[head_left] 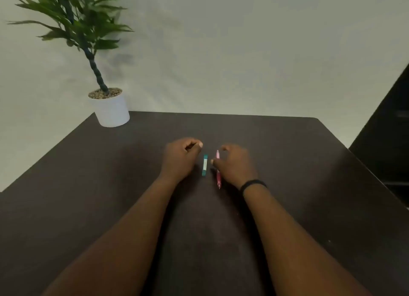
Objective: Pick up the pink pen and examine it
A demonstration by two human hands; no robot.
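The work surface is a dark brown bench with a matte top and a rounded far right corner. Its far edge sits against a plain pale wall. A dark panel or piece of furniture stands at the right edge of the view; its detail cannot be made out.

At the far left corner of the bench stands a white cylindrical pot filled with pebbles. It carries a plant with a dark segmented stem that leans left and long green leaves.

Two small items lie near the middle of the bench, side by side and roughly parallel, both pointing away from the person:
- A short teal bar with a pale label on its upper face. It lies flat, between the two hands.
- A pink pen, just right of the teal bar and apart from it. Its near tip points toward the person.

The left hand rests on the bench just left of the teal bar. Its fingers are curled inward with the thumb against them, and they hold nothing visible.

The right hand sits over the pink pen. Its fingers are loosely curled and its thumb reaches toward the pen's barrel; whether it touches the pen cannot be determined. A black band circles the right wrist.

Both bare forearms extend from the near edge of the view across the bench.
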